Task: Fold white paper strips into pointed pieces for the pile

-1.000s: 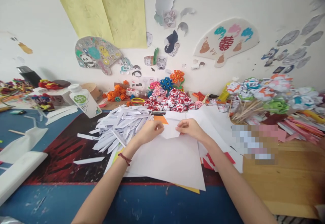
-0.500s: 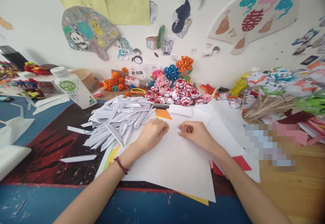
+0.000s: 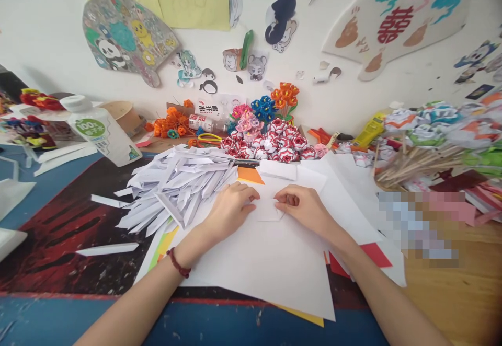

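Observation:
A small white piece of paper (image 3: pixel 267 211) lies between my hands on larger white sheets (image 3: pixel 282 273). My left hand (image 3: pixel 232 206), with a dark red bracelet on the wrist, pinches its left edge between thumb and fingers. At its right edge, my right hand (image 3: pixel 304 206) has thumb and index finger closed on the paper, the other fingers curled in. One corner at the lower right looks slanted or folded. Beyond my left hand is a heap of folded white paper strips (image 3: pixel 176 184). A flat white paper piece (image 3: pixel 276 170) rests just beyond my hands.
A white bottle (image 3: pixel 102 133) stands at the left. Along the wall sit red-and-white paper flowers (image 3: pixel 280 145) and orange flowers (image 3: pixel 170 122). Thin wooden sticks (image 3: pixel 415 165) lie at the right, near a yellow tube (image 3: pixel 369 130). Red paper (image 3: pixel 376 254) shows by my right forearm.
The small paper's lower edge and slanted corner now show clearly between my hands. My fingers stay pinched at its sides. The view has shifted slightly.

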Demonstrator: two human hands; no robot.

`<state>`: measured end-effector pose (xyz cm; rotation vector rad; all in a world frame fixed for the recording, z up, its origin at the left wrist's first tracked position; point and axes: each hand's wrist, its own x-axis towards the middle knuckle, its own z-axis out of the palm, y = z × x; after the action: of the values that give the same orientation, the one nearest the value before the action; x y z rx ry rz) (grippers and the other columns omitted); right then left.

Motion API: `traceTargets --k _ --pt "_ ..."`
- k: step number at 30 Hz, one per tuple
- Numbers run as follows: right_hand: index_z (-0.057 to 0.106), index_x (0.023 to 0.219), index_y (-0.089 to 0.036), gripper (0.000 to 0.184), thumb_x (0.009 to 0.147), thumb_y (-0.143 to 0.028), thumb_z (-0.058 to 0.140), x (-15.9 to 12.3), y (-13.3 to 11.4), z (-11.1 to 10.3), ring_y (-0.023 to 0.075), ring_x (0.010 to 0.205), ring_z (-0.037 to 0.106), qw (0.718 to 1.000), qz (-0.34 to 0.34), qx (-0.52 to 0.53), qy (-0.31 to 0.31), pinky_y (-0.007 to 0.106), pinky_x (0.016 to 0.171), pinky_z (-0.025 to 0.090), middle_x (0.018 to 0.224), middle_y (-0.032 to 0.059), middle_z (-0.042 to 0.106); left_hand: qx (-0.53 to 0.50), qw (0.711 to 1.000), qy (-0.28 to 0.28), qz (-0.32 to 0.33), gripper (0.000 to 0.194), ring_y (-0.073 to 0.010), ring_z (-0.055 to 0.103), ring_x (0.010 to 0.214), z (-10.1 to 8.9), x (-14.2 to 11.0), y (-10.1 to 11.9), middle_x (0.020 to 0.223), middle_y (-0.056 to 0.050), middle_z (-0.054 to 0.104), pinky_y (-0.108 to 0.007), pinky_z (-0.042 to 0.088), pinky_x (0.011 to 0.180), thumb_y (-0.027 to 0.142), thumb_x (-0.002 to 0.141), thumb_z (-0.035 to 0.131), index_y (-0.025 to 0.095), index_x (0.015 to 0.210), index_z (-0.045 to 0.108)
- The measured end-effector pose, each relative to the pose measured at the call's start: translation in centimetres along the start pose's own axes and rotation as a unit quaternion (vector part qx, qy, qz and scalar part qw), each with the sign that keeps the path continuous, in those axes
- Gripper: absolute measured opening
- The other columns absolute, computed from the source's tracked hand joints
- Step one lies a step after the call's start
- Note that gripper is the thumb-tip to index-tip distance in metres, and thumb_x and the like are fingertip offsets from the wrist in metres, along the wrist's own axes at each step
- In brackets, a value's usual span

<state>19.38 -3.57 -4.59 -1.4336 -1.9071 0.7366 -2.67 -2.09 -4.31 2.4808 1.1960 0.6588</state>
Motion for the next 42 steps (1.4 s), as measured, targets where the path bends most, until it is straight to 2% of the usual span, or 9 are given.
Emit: traceTargets --k 3,6,10,15,22,27,33,38,42 --pt "0.07 0.076 -0.02 0.007 0.072 -0.025 0.068 0.0 0.2 0.2 0.0139 0.058 0.05 1.0 -0.007 -0.004 0.015 0.028 0.057 0.04 0.068 0.0005 0.062 -0.036 0.999 0.031 -0.018 0.013 -0.0182 0.057 0.081 0.5 -0.1 -0.1 0.082 -0.002 0.064 -0.03 0.041 0.07 0.011 0.077 0.061 0.02 0.087 0.064" --pt "0.071 0.081 -0.02 0.009 0.072 -0.021 0.068 0.0 0.2 0.3 0.0139 0.06 0.052 1.0 -0.009 -0.005 0.016 0.028 0.059 0.041 0.071 0.0005 0.064 -0.056 0.997 0.053 -0.03 0.012 -0.0172 0.056 0.078 0.8 -0.2 -0.1 0.079 -0.002 0.063 -0.028 0.041 0.069 0.009 0.076 0.061 0.019 0.082 0.065" --pt "0.07 0.086 -0.021 0.015 0.074 -0.016 0.065 -0.1 0.0 0.4 0.0133 0.063 0.054 1.0 -0.026 -0.004 0.011 0.027 0.061 0.043 0.083 0.0009 0.066 -0.076 0.994 0.06 -0.047 0.014 -0.0146 0.055 0.071 0.9 -0.1 0.1 0.075 -0.001 0.063 -0.027 0.041 0.067 0.008 0.074 0.063 0.019 0.083 0.067" --pt "0.069 0.078 -0.021 0.013 0.073 -0.009 0.065 -0.2 -0.3 0.5 0.012 0.062 0.055 0.999 -0.037 -0.016 0.017 0.026 0.061 0.043 0.077 -0.0014 0.066 -0.098 0.991 0.069 -0.06 0.015 -0.0121 0.053 0.065 1.0 0.1 0.0 0.07 0.001 0.064 -0.025 0.04 0.064 0.004 0.071 0.064 0.018 0.071 0.067" --pt "0.068 0.078 -0.02 0.011 0.079 -0.01 0.062 -0.6 -0.3 0.4 0.0131 0.068 0.059 0.995 -0.078 -0.059 0.013 0.025 0.063 0.044 0.078 0.0003 0.064 -0.077 0.995 0.058 -0.017 0.02 -0.0163 0.057 0.08 0.7 0.1 0.1 0.083 -0.003 0.066 -0.028 0.044 0.072 0.005 0.075 0.061 0.018 0.088 0.069" --pt "0.067 0.083 -0.02 0.011 0.083 -0.012 0.06 -1.0 -0.5 0.2 0.0153 0.078 0.06 0.987 -0.118 -0.113 0.004 0.027 0.069 0.044 0.084 0.0012 0.065 -0.073 0.996 0.059 0.013 0.024 -0.0174 0.057 0.086 0.7 0.0 0.0 0.089 -0.003 0.068 -0.031 0.045 0.078 0.002 0.077 0.056 0.019 0.09 0.068" --pt "0.065 0.087 -0.018 0.011 0.086 -0.011 0.057 -1.1 -0.3 0.2 0.0167 0.078 0.057 0.962 -0.19 -0.196 -0.001 0.029 0.072 0.042 0.081 0.0016 0.065 -0.019 0.998 0.034 0.043 0.02 -0.0171 0.054 0.083 0.7 -0.4 -0.2 0.083 -0.003 0.064 -0.03 0.044 0.075 0.008 0.086 0.052 0.018 0.095 0.066" --pt "0.065 0.096 -0.015 0.019 0.09 -0.009 0.048 -1.3 -0.4 0.1 0.0183 0.078 0.055 0.936 -0.233 -0.261 -0.021 0.031 0.071 0.042 0.082 0.0055 0.062 0.059 0.994 0.006 0.09 0.027 -0.0182 0.05 0.082 0.5 -0.8 0.1 0.08 -0.005 0.061 -0.031 0.043 0.072 0.009 0.09 0.044 0.018 0.105 0.065" --pt "0.066 0.089 -0.015 0.02 0.091 -0.01 0.047 -1.4 -0.5 0.2 0.0185 0.074 0.053 0.92 -0.258 -0.294 -0.027 0.03 0.067 0.041 0.077 0.0057 0.06 0.09 0.99 -0.011 0.108 0.026 -0.018 0.048 0.078 0.3 -0.8 0.3 0.075 -0.005 0.058 -0.03 0.041 0.068 0.012 0.092 0.044 0.019 0.101 0.067"
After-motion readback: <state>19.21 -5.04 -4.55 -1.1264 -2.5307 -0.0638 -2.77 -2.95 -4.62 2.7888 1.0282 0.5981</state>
